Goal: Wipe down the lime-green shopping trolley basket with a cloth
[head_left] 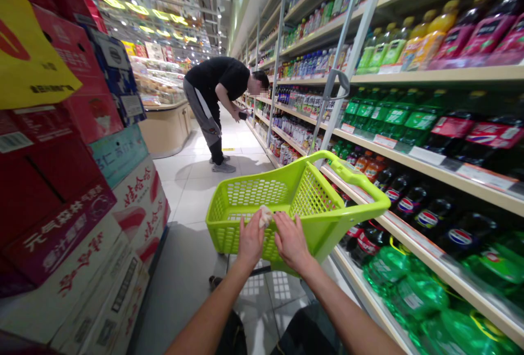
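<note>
A lime-green shopping cart (241,194) with perforated basket walls stands in front of me, turned sideways. At its near rim, my left hand (250,240) is closed round a crumpled whitish cloth (266,216), which may be a tissue. My right hand (291,239) lies close beside it, its fingers bent over the same rim and touching the cart. The fingertips of both hands are partly hidden behind the rim and the cloth. The cart's handle (370,188) sticks out to the right, with neither hand on it.
Shelves (434,75) of bottled drinks line the right side, close to the cart. Stacked drink cartons (82,202) rise on the left. Ahead in the tiled aisle, a person (221,84) bends toward the shelves. A display counter (166,131) stands farther back left.
</note>
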Demonstrator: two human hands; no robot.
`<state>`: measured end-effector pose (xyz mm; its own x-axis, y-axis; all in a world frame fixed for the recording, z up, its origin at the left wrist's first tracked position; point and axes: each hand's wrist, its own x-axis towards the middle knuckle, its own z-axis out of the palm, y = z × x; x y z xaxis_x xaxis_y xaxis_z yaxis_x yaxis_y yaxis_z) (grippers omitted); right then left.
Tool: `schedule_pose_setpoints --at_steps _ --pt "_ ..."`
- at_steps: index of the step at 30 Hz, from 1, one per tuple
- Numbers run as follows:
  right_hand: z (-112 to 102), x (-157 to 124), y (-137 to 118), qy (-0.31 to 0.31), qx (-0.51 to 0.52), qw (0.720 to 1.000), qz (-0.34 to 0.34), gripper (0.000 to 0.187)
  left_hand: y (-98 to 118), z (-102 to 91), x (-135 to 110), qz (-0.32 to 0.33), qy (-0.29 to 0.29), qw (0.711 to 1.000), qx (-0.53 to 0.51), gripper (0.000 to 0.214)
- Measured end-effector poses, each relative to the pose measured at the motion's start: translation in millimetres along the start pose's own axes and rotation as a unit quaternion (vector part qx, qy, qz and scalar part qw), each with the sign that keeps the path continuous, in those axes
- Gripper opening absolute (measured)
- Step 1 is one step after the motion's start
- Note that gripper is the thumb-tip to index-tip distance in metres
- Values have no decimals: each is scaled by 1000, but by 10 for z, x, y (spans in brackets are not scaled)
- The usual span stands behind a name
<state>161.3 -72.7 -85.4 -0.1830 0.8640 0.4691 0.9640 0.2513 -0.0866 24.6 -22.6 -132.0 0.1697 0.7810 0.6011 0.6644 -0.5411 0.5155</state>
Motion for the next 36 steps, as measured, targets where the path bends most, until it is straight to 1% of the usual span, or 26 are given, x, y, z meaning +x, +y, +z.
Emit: schedule_pose_setpoints --at_steps 2,3,6,8,10,13,15,17,20,22,24,27,29,30,32,36 --pt "48 7 -88 -10 14 1000 -4 45 122 58 -10 4 -25 999 -43 55" --pt "68 5 -116 -10 18 1000 -1 45 129 41 -22 6 -40 997 -58 58" --pt "102 -7 -156 -10 23 1000 -4 44 2 -139 -75 23 -104 991 -79 60" --pt "112 3 -184 -5 22 1000 -1 47 -105 -270 -97 17 -131 989 -70 58" --pt "129 47 -238 6 19 1000 8 53 -160 -341 -85 -8 -129 991 -44 58" --pt "193 180 -358 17 7 1000 9 58 -154 -335 -13 -57 -101 993 10 59" --pt "267 291 -428 5 -2 1000 -17 56 -143 -308 40 -70 -88 993 39 58" --pt "351 392 -456 -18 -13 999 -47 50 -155 -303 74 -61 -83 993 63 57" --pt "414 473 -368 -46 -37 996 -64 42 -203 -344 84 -38 -89 990 103 56" --pt "361 454 -210 -61 -49 995 -68 40 -218 -383 80 -30 -105 986 128 56" --pt "225 380 8 -72 -58 994 -60 39 -201 -411 78 -29 -122 981 147 56" --pt "-34 228 325 -60 -79 995 -3 38 -121 -420 87 -41 -139 977 157 55" --pt "-135 155 424 -41 -94 994 34 40 -53 -409 93 -53 -144 976 157 54" --pt "-144 138 424 -36 -97 994 44 42 -23 -402 93 -58 -146 975 156 53" --pt "-80 141 335 -37 -93 994 39 45 21 -391 86 -58 -150 975 155 52" --pt "145 233 94 -49 -81 995 -12 42 20 -399 62 -27 -156 975 157 51"
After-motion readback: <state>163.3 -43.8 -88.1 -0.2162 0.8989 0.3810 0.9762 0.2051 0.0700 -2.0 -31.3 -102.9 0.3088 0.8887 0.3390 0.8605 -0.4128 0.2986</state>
